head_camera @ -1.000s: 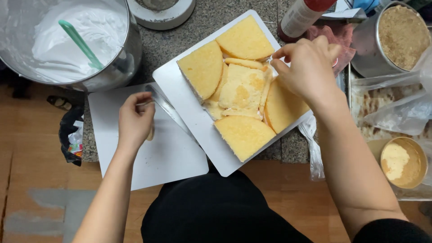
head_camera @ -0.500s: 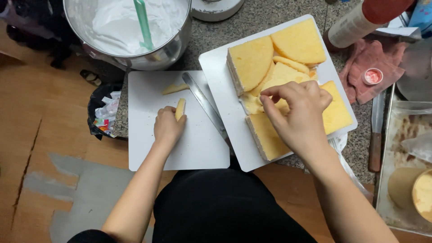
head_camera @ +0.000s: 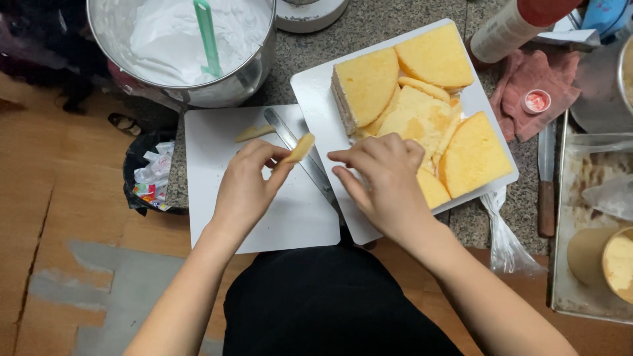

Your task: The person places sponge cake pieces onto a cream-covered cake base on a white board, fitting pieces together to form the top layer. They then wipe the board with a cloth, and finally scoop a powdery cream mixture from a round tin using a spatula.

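Note:
My left hand (head_camera: 247, 181) pinches a thin yellow cake sliver (head_camera: 300, 148) above the small white board (head_camera: 224, 217). My right hand (head_camera: 379, 178) hovers palm down over the near corner of the large white board (head_camera: 310, 86), fingers apart, holding nothing that I can see. Yellow sponge cake pieces (head_camera: 422, 115) cover that board, arranged around a middle piece. A long metal knife (head_camera: 303, 161) lies between the two boards, partly under my hands. Another cake trimming (head_camera: 254, 133) rests on the small board.
A steel bowl of white cream (head_camera: 178, 39) with a green spatula (head_camera: 208, 36) stands at the back left. A pink cloth (head_camera: 527, 89), a bottle (head_camera: 514, 23), a wooden-handled knife (head_camera: 545, 184) and a metal tray (head_camera: 593, 217) sit to the right. A bin (head_camera: 148, 175) is below the counter.
My left hand lifted the cake sliver off the small board and brought it toward the right. My right hand pulled back from the cake's middle to the board's near corner.

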